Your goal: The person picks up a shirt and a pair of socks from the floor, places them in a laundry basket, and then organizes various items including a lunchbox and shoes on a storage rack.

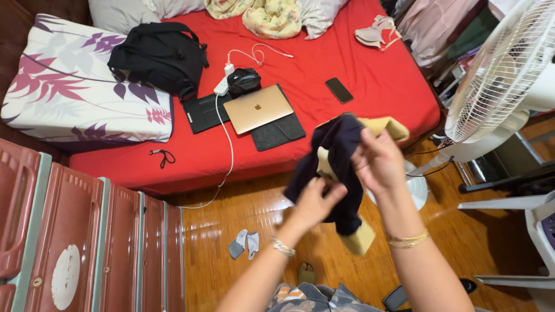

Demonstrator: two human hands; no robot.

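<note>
Both hands are holding up one dark blue and tan cloth (338, 153) over the wood floor (231, 219). I am pinching it with my left hand (315, 202) below and gripping it with my right hand (378, 162) beside it.

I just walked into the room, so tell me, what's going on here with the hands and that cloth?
A person stands by a bed with a red sheet, holding a dark navy and tan garment up in both hands. The left hand grips its lower part and the right hand grips higher up. On the bed lie a closed laptop, a phone and a black backpack. A pair of socks lies on the wooden floor.
</note>
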